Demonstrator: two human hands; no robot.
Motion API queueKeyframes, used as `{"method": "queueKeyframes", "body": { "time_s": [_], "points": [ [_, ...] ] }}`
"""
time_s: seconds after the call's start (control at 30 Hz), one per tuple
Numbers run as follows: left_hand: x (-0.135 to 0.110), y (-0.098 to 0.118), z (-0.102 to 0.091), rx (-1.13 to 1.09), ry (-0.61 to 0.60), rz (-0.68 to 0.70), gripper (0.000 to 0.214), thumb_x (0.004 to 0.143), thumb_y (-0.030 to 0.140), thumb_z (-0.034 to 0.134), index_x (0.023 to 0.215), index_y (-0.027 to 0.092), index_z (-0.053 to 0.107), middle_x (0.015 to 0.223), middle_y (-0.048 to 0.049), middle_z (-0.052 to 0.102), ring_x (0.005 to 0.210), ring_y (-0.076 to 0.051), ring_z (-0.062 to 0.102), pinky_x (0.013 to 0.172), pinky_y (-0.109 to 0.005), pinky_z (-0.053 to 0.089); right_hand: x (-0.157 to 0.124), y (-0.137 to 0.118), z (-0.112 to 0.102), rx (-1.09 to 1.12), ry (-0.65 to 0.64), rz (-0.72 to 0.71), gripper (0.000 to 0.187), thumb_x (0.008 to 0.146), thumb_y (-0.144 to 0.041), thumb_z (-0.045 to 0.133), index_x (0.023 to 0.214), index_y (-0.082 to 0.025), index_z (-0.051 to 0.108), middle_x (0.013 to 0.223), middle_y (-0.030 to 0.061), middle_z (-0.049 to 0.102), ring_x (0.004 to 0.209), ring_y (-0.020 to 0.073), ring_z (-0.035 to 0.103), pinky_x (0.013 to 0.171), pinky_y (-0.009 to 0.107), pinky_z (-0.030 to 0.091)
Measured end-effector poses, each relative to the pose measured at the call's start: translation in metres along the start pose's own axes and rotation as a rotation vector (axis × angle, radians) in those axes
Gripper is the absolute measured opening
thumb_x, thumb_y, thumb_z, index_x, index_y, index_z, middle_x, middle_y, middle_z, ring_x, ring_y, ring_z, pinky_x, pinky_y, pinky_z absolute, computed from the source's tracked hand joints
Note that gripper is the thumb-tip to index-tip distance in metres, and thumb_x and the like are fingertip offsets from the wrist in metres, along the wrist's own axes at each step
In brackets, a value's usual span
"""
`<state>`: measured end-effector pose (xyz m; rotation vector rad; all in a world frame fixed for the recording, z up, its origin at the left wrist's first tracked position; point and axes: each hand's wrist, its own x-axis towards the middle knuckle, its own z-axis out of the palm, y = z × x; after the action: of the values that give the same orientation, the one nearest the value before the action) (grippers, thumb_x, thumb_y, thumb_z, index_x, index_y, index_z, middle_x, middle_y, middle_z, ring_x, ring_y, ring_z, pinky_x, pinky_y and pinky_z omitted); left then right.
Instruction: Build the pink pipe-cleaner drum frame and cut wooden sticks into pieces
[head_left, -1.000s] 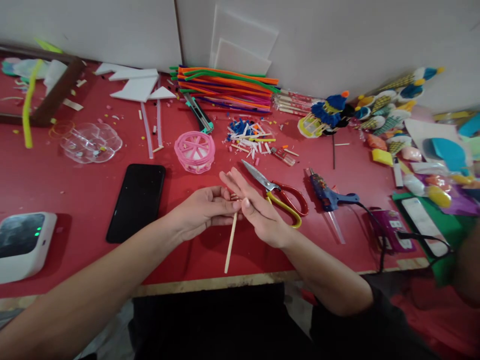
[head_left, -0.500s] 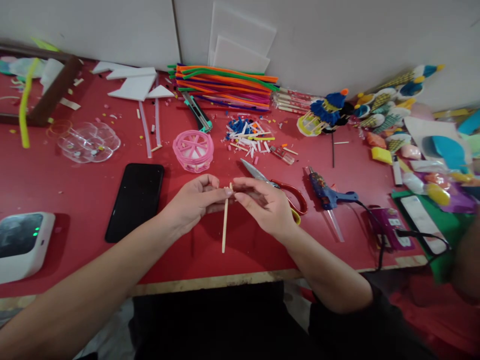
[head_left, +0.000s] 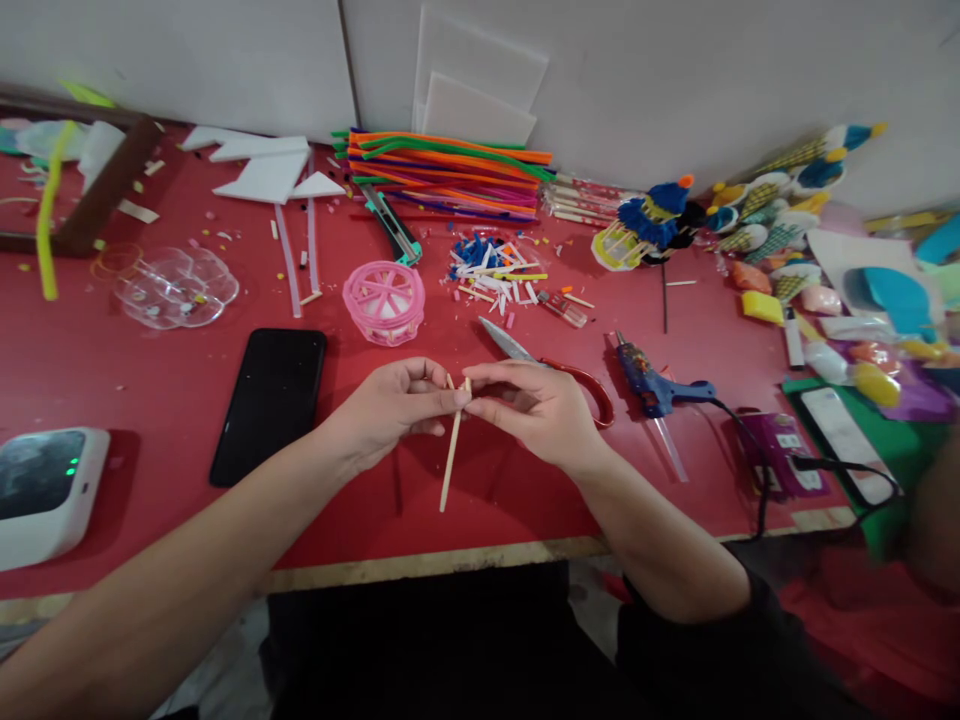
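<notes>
A thin pale wooden stick point(head_left: 450, 465) hangs down from between my hands, above the red table. My left hand point(head_left: 401, 405) is closed, its thumb and fingers pinching the stick near its upper end. From the other side, my right hand point(head_left: 529, 405) pinches at the same upper end, where small pale pieces poke up between the fingertips; their exact shape is hidden. Just behind my right hand lie scissors point(head_left: 589, 388) with red handles. A pink wheel-like frame with spokes point(head_left: 384, 300) sits beyond my left hand.
A black phone point(head_left: 270, 405) lies left of my hands, and a white device point(head_left: 49, 495) stands farther left. To the right are a blue glue gun point(head_left: 660, 385) and its cord. Pipe cleaners point(head_left: 450, 170), a utility knife point(head_left: 394, 225) and cut scraps point(head_left: 499, 265) lie behind.
The lower end of the stick has swung slightly to the left and down. My fingertips have shifted a little, and more pale pieces show above them.
</notes>
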<state>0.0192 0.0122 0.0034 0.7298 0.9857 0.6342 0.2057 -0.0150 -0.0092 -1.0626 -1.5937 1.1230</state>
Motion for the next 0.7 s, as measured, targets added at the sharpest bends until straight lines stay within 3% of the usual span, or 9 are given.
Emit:
{"method": "queueKeyframes", "body": {
  "time_s": [0.27,0.47,0.7],
  "points": [
    [-0.0008,0.0013,0.0000,0.004,0.021,0.008,0.042,0.050,0.029,0.092,0.066,0.014,0.056,0.063,0.0024,0.067,0.062,-0.008,0.064,0.062,-0.019,0.053,-0.0014,-0.0001,0.0057,-0.023,0.025,0.021,0.028,0.077,-0.025,0.075,0.104,-0.024,0.073,0.102,0.0025,0.076,0.090,0.0159,0.072,0.079,0.028,0.063],
    [0.0006,-0.0002,-0.0017,-0.003,0.013,0.010,0.044,0.048,0.030,0.092,0.066,0.014,0.056,0.061,0.0035,0.067,0.060,-0.008,0.064,0.059,-0.017,0.053,-0.0034,0.0014,0.0060,-0.171,0.025,-0.094,0.027,0.080,-0.026,0.072,0.107,-0.025,0.073,0.106,0.0042,0.075,0.096,0.0176,0.072,0.087,0.033,0.061],
    [-0.0001,-0.0012,-0.0025,-0.012,-0.022,0.044,0.044,0.050,0.027,0.092,0.069,0.015,0.053,0.059,0.0043,0.066,0.059,-0.009,0.066,0.060,-0.018,0.054,-0.0035,0.0002,0.0069,-0.198,0.046,-0.107,0.022,0.080,-0.028,0.073,0.102,-0.027,0.075,0.102,0.0034,0.077,0.095,0.0184,0.072,0.088,0.033,0.060]
  ]
}}
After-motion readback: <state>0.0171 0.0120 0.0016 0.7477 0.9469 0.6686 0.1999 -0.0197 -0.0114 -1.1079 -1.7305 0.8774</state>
